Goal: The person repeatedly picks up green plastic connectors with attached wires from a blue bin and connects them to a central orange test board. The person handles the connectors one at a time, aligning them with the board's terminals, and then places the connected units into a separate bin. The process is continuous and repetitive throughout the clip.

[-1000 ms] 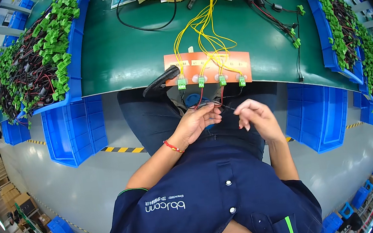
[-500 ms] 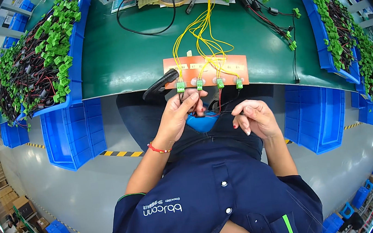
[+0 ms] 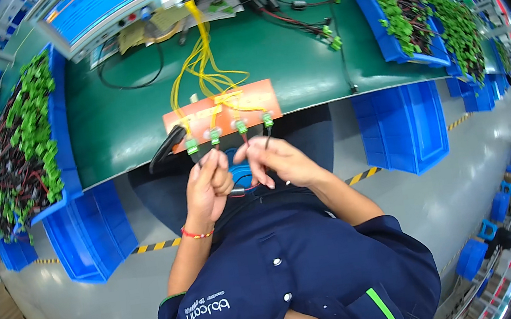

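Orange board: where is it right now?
In the head view, the orange board lies slightly left of centre at the near edge of the green table, just beyond the left hand and right hand.

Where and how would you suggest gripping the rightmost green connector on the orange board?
Probably pinch the green connector by its left and right sides, from the near side: it sits at the near edge of the orange board; yellow wires and dark cable leave opposite ends.
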A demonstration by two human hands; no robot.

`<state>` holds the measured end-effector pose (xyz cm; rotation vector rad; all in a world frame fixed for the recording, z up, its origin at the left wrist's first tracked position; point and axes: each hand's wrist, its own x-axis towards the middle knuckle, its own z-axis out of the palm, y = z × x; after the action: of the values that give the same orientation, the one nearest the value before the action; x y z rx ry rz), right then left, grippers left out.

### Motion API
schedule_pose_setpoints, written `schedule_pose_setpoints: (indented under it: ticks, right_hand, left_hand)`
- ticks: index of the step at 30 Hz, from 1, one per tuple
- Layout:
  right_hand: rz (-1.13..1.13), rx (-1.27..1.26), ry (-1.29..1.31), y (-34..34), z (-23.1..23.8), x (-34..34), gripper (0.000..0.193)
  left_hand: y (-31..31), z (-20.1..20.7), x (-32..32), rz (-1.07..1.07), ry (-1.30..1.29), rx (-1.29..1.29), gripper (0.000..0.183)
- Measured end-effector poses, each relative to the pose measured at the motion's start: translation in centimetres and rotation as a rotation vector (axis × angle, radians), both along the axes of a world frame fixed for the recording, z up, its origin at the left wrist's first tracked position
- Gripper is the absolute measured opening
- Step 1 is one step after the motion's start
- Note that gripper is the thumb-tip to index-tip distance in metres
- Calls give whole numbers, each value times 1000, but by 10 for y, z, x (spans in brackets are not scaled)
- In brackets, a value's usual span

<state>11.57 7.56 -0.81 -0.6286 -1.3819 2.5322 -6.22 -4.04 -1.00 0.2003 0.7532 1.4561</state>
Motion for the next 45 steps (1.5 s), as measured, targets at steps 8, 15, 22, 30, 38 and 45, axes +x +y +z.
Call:
schedule_pose_setpoints:
  ticks: [8,15,22,30,38,45]
  right_hand:
    - [423,215,-86,3,40,38,37]
    - [-530,841,-199,122,123,142,27]
    - [-681,1516,-854,357,71,304,32]
    - [-523,1754,-1357,357,83,284,24]
    - [-1005,1335,-566,316,147,313,29]
    - [-1045,1554,-196,134,169,165,21]
  left_hand:
    - [-32,-2,21,-89,205,-143,38]
    - [-33,5,0,-212,286,-13,30]
    - [-21,8,4,-219,292,10,32]
    - [-36,5,7,-126,408,-10,35]
    - [-29,5,7,-189,453,-32,34]
    - [-12,16,17,-210,500,15,38]
